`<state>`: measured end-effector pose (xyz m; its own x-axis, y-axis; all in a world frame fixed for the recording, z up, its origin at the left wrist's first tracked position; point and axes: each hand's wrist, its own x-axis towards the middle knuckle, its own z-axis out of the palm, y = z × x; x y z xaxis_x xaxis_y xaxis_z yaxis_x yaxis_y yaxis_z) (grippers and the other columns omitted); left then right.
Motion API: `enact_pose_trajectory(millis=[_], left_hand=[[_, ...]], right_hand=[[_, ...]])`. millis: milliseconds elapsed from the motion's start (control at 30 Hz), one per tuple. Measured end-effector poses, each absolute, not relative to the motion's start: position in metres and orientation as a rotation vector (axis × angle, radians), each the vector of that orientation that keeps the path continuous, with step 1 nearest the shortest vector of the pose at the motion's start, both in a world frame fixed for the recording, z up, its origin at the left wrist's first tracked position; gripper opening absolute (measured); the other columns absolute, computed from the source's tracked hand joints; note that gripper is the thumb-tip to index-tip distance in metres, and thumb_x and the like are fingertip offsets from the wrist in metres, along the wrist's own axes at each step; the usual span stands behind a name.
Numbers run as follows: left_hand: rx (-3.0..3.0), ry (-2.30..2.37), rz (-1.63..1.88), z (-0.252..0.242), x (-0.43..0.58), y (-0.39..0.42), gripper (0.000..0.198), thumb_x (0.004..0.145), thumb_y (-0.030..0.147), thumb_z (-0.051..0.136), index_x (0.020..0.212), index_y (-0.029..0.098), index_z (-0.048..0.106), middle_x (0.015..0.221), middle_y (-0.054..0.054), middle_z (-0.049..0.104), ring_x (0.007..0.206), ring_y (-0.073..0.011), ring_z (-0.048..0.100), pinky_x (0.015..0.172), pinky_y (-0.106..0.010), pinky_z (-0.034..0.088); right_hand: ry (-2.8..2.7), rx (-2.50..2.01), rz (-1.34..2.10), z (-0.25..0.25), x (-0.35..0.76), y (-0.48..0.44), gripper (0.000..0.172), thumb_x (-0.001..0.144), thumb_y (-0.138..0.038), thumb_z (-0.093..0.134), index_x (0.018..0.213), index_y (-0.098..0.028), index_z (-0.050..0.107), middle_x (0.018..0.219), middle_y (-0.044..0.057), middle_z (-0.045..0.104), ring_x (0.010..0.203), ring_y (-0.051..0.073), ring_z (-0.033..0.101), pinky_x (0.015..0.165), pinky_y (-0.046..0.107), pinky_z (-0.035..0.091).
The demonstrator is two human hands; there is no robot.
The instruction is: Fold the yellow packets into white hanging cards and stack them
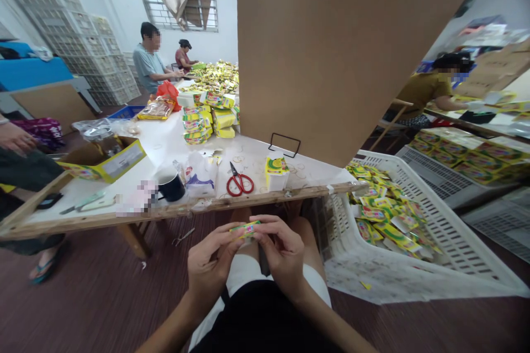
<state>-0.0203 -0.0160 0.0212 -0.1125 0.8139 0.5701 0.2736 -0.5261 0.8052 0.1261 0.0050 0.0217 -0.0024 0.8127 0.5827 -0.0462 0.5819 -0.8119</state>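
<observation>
The left hand point(211, 253) and right hand point(281, 248) face each other over the lap, fingertips and thumbs pinched on opposite ends of a small yellow-and-green carton point(245, 229). It hangs between them, held level across the body, on the near side of the bench point(265, 200) and apart from it. Whether its flaps are tucked in is too small to tell.

The grip looks light, so if one hand let go early, the carton could twist or drop to the lap or the floor point(103, 298). Pressing too hard from both ends would probably bow or crease its thin card.

Beyond the fingers runs the bench's rough wooden edge; raising the knuckles while reaching forward could catch them on it. Just past that edge stand a white-sided carton block point(276, 177) and, left of it, red-handled scissors point(239, 183), blades pointing away. Further left, a dark mug point(169, 185) sits close to the edge, where a sweeping left forearm might knock it.

To the right, a white plastic crate point(351, 265) heaped with printed cartons point(389, 215) limits the right elbow. Behind the block, a cardboard sheet point(323, 66) walls off reach forward and right; the forward-left side offers more room.
</observation>
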Motion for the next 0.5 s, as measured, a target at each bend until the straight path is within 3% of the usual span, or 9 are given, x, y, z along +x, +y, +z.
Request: enact_pose_trajectory(millis=[133, 367, 500], left_hand=[[1.686, 1.187, 1.652, 0.026, -0.020, -0.019, 0.020, 0.078, 0.011, 0.064, 0.086, 0.025, 0.073, 0.090, -0.003, 0.074, 0.087, -0.0214, 0.068, 0.077, -0.034, 0.056], [1.686, 1.175, 1.554, 0.025, -0.015, -0.018, 0.018, 0.079, 0.012, 0.062, 0.087, 0.024, 0.074, 0.095, -0.005, 0.073, 0.091, -0.0210, 0.067, 0.083, -0.033, 0.054], [1.544, 1.095, 1.477, 0.016, -0.015, -0.011, 0.031, 0.082, 0.015, 0.060, 0.110, 0.025, 0.065, 0.121, -0.006, 0.063, 0.114, -0.0228, 0.057, 0.100, -0.036, 0.045]], right_hand=[[-1.487, -0.691, 0.741, 0.025, 0.131, 0.006, 0.016, 0.081, -0.008, 0.059, 0.080, -0.021, 0.068, 0.093, 0.007, 0.068, 0.085, 0.019, 0.065, 0.072, 0.032, 0.053], [-1.628, -0.693, 0.716, 0.023, 0.129, 0.006, 0.016, 0.081, -0.011, 0.061, 0.087, -0.023, 0.069, 0.091, 0.006, 0.067, 0.085, 0.018, 0.063, 0.073, 0.031, 0.052], [-1.630, -0.910, 0.254, 0.035, 0.186, 0.030, 0.015, 0.085, -0.015, 0.056, 0.082, -0.023, 0.069, 0.091, 0.005, 0.067, 0.086, 0.018, 0.061, 0.078, 0.035, 0.048]])
